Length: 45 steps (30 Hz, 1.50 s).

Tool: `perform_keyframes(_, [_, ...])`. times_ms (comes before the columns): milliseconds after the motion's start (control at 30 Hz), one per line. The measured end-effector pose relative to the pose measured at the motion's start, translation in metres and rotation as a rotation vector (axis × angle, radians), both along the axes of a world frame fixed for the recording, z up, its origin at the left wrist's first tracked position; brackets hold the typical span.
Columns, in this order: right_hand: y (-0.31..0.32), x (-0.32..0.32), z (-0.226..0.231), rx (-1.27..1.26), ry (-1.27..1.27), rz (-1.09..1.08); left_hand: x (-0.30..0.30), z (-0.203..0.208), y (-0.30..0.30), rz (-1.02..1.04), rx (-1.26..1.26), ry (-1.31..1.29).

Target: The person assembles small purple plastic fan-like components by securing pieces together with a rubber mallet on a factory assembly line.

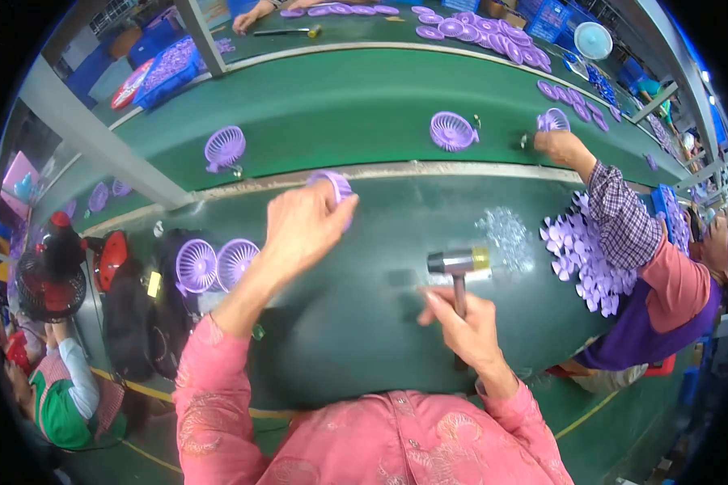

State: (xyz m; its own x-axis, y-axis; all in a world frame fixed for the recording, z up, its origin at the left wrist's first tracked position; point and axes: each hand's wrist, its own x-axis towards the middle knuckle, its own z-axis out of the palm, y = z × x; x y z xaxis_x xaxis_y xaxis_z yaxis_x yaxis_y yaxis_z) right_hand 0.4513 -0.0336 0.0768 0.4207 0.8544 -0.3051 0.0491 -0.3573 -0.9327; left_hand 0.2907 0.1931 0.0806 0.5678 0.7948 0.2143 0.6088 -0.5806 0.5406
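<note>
My left hand (303, 226) is closed round a purple slatted round fan housing (336, 184), raised near the belt's near edge. The hand covers most of that housing. A small hammer (459, 261) stands upright in my right hand (469, 327), its fingers wrapped round the handle and its dark-and-yellow head above them. Two purple fan housings (196, 265) lie side by side left of my left forearm. Beyond the hammer is a scatter of small clear pieces (505, 234), too small to name. A heap of purple fan blades (586, 250) spreads to their right.
A green conveyor belt (340, 105) crosses ahead, carrying several purple housings (453, 131). At the right, a co-worker's hand (566, 149) reaches onto it. A metal post (97, 137) stands at the left, near a dark fan (52, 279). Purple discs (485, 36) lie on the far table.
</note>
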Motion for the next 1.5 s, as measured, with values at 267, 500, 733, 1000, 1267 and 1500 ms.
perform_keyframes(267, [0.005, -0.022, 0.012, 0.153, -0.313, 0.185, -0.008, 0.008, -0.11, -0.136, -0.869, -0.535])
perform_keyframes(500, [-0.008, -0.004, -0.009, 0.089, -0.212, 0.133, -0.021, 0.004, -0.135, -0.181, -0.973, -0.654])
perform_keyframes(733, [-0.013, 0.018, -0.006, 0.148, 0.482, 0.059, -0.048, -0.019, -0.142, 0.164, -0.938, -0.69])
perform_keyframes(1000, [0.004, 0.016, -0.019, 0.201, 0.516, 0.061, -0.037, -0.016, -0.164, -0.155, -1.502, -0.657])
perform_keyframes(1267, [0.008, 0.01, -0.016, 0.202, 0.437, 0.051, -0.026, -0.023, -0.166, -0.153, -1.608, -0.856])
perform_keyframes(1500, [0.012, 0.008, -0.01, 0.183, 0.292, 0.086, -0.021, -0.02, -0.166, -0.148, -1.633, -0.906])
